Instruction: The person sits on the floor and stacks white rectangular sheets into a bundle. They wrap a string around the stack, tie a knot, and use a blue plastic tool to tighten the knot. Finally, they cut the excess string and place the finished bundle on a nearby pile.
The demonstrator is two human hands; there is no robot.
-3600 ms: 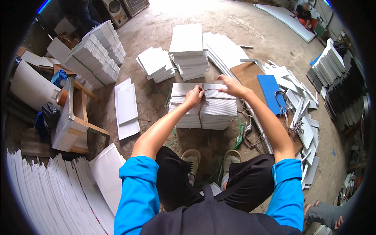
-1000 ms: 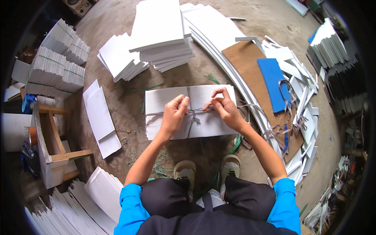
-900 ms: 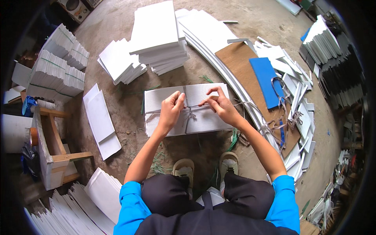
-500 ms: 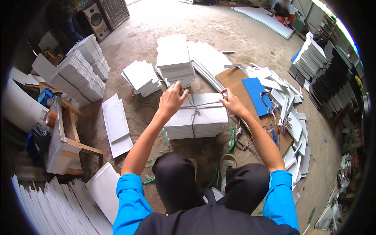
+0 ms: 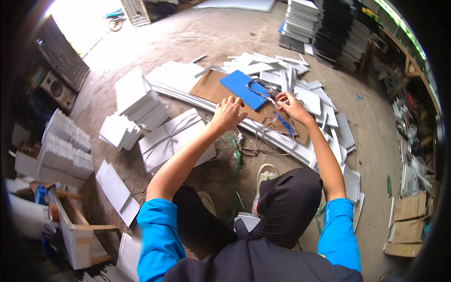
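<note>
Loosely, left hand [image 5: 229, 114] hangs empty by the edge of the brown board [image 5: 265, 116]; right hand [image 5: 293, 107] nears grey cords [image 5: 271, 99], grip unclear; tugging could knot them.

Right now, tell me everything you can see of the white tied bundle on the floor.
The white tied bundle looks like a flat, rectangular block of sheets, cardboard or plastic, I can't tell which. Greyish cord crosses its top, meeting at what looks like a knot. It lies on the floor, turned askew in view, near white stacks. Your left forearm crosses in front, hiding part; the left hand and right hand are off to its right, apart from it.
</note>
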